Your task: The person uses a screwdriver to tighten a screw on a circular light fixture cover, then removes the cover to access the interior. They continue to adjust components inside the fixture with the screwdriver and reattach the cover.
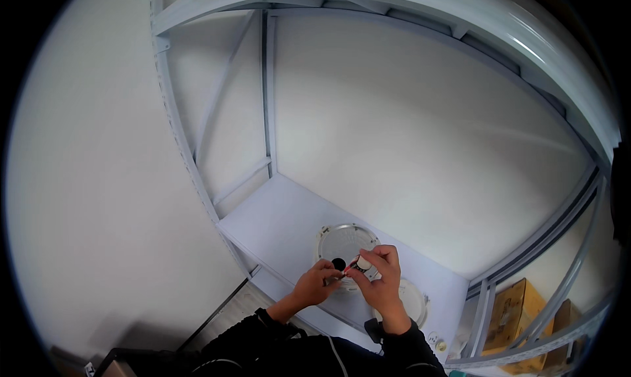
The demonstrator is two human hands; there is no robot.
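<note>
My right hand [383,278] pinches a small round white part [363,263] between thumb and fingers. Thin red and dark strands [350,266], which look like wires, run from it toward my left hand [317,283]. The left fingertips are closed on their other end; what exactly they grip is too small to make out. Beneath both hands a round housing with a silver-rimmed grey disc [347,238] lies on the shelf. A black round spot [338,263] shows on it beside my left fingertips. My hands cover its near part.
A second round white piece [414,303] lies right of my right wrist, with small round parts [439,343] closer to the front edge. The white shelf board [269,209] sits in a grey metal frame [265,94]. Cardboard boxes [513,314] stand beyond its right side.
</note>
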